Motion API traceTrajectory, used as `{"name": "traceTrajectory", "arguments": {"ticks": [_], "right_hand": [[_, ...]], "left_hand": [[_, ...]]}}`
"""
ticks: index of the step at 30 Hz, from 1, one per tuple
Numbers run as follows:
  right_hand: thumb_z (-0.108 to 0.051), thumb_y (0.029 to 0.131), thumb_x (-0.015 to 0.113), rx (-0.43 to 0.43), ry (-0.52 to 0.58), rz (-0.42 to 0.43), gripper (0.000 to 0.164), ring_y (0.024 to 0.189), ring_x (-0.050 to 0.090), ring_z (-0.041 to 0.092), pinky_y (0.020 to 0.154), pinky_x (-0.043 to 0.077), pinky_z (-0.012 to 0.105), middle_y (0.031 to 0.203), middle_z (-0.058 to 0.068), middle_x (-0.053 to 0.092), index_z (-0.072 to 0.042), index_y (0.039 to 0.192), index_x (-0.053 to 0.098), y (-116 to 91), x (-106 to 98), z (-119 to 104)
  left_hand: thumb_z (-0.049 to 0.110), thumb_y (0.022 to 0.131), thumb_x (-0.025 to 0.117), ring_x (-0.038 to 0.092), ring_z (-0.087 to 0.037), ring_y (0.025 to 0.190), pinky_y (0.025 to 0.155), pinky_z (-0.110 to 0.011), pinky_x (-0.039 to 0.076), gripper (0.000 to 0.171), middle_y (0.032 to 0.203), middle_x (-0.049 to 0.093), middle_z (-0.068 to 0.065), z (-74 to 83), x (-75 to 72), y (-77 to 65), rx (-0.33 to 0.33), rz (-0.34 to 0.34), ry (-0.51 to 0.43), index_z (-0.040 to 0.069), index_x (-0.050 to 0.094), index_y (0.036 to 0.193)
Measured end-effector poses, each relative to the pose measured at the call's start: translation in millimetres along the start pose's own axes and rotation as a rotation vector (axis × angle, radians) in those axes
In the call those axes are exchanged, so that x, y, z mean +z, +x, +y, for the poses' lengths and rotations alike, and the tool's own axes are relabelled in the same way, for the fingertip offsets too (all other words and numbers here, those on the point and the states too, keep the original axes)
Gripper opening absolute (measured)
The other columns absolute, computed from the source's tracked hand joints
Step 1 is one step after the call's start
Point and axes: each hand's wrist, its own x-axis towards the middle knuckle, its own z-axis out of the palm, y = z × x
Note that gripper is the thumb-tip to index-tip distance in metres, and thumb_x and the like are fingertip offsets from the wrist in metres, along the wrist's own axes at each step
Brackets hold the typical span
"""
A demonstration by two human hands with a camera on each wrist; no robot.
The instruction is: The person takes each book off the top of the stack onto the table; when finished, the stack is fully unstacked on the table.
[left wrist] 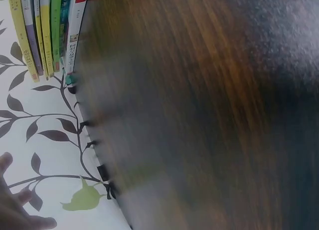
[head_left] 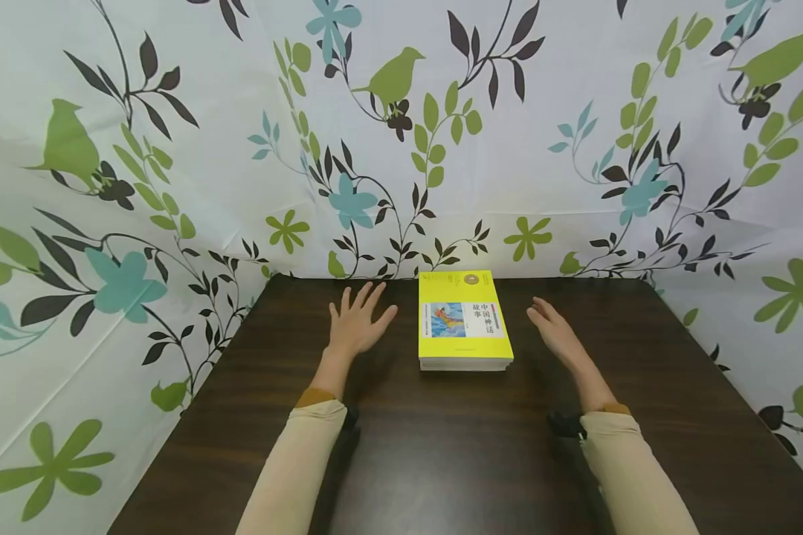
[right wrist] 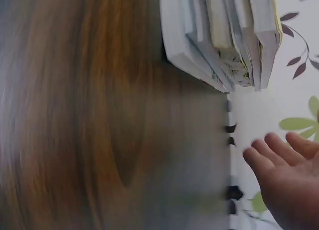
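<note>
A stack of books (head_left: 465, 348) lies at the far side of the table, its yellow top book showing an illustrated cover with Chinese characters. To the left of the stack is my left hand (head_left: 356, 325), fingers spread and nothing held. My right hand (head_left: 562, 336) is on the other side, apart from the books, with its fingers extended. Several coloured spines (left wrist: 46, 33) show in the left wrist view, where part of the left hand (left wrist: 19, 210) enters at the lower left. The right wrist view shows the pale page edges (right wrist: 219, 20) and my right hand (right wrist: 286, 175) with straight fingers.
The dark wooden table (head_left: 442, 446) stretches toward me under both forearms. Behind it and at its sides hangs a white cloth (head_left: 227, 178) printed with birds, leaves and flowers. The stack sits near the table's back edge, close to the cloth.
</note>
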Motion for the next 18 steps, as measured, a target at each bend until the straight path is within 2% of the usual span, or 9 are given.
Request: {"name": "traceTrajectory", "arguments": {"ticks": [4,6,15,18], "right_hand": [[-0.030,0.108,0.027,0.043,0.341,-0.092,0.062,0.149,0.007,0.042,0.122,0.013,0.053,0.162,0.026,0.003,-0.001,0.156,0.001,7.4,6.2,8.6],[-0.024,0.109,0.026,0.075,0.447,-0.131,0.059,0.150,0.004,0.040,0.123,0.011,0.049,0.162,0.025,-0.001,-0.002,0.156,-0.002,10.8,10.9,13.0],[-0.016,0.108,0.025,0.095,0.509,-0.232,0.057,0.151,-0.006,0.037,0.123,0.005,0.050,0.164,0.018,-0.009,-0.007,0.157,-0.002,16.5,28.3,18.5],[-0.021,0.109,0.027,0.105,0.503,-0.271,0.058,0.152,0.000,0.034,0.123,0.008,0.051,0.165,0.015,-0.003,-0.012,0.158,-0.001,18.5,32.9,16.8]], "left_hand": [[0.070,0.095,0.030,0.005,-0.039,0.151,0.114,-0.072,0.003,0.071,0.164,0.017,-0.002,1.4,1.1,-0.1,-0.005,-0.003,-0.021,0.037,0.019,0.156],[0.069,0.095,0.030,0.005,-0.040,0.151,0.114,-0.072,0.003,0.070,0.165,0.016,-0.002,0.6,0.8,-0.7,-0.008,-0.003,-0.035,0.037,0.019,0.156],[0.068,0.096,0.030,0.007,-0.040,0.150,0.115,-0.070,0.008,0.069,0.165,0.015,-0.002,1.0,2.1,1.1,-0.014,-0.025,-0.046,0.037,0.017,0.156],[0.068,0.096,0.032,0.011,-0.043,0.149,0.114,-0.071,0.012,0.070,0.164,0.017,-0.004,3.4,5.1,2.8,-0.009,-0.027,-0.071,0.035,0.018,0.157]]}}
